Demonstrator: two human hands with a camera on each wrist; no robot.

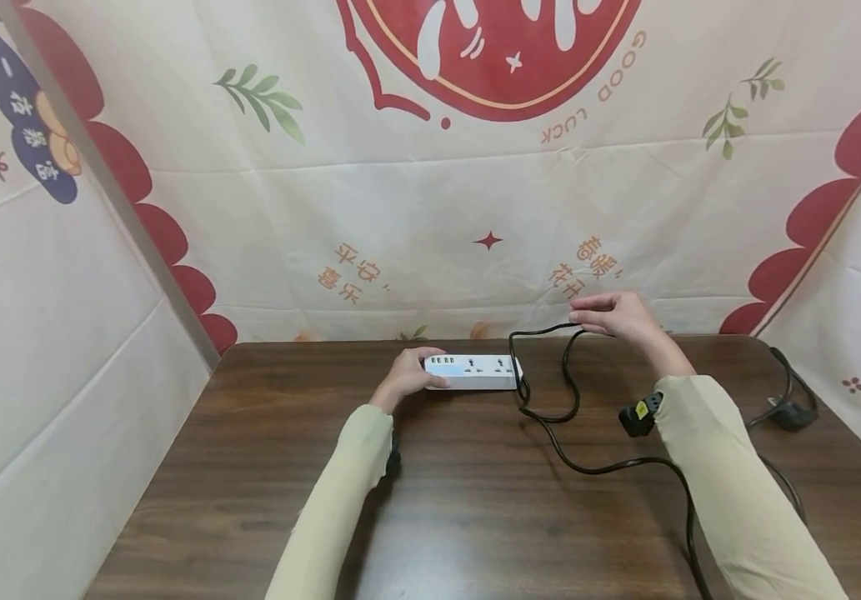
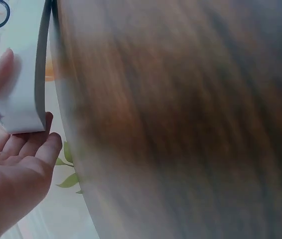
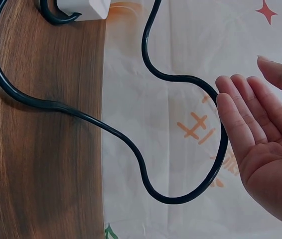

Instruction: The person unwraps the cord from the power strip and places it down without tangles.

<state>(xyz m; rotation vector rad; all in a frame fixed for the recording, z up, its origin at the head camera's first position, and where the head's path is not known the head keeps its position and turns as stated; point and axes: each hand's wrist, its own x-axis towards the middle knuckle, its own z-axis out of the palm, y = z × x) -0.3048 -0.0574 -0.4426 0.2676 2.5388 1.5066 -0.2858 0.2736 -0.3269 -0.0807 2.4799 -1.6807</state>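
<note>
A white power strip (image 1: 475,382) with sockets and several USB ports lies near the table's far edge. My left hand (image 1: 404,375) grips its left end; in the left wrist view the thumb (image 2: 1,72) presses one side while the fingers lie under the end. From the strip's right end runs a black power cord (image 1: 588,471), bent into loops. Beyond the far edge my right hand (image 1: 621,318) is raised over one loop. In the right wrist view its fingers (image 3: 235,114) are straight, the fingertips right at the cord (image 3: 173,200), with the thumb apart.
The cord crosses the brown wooden table (image 1: 475,517) and passes by the right sleeve (image 1: 730,483). At the table's right edge lies a black plug (image 1: 793,415). Printed white cloth (image 1: 415,208) hangs behind the table and along both sides.
</note>
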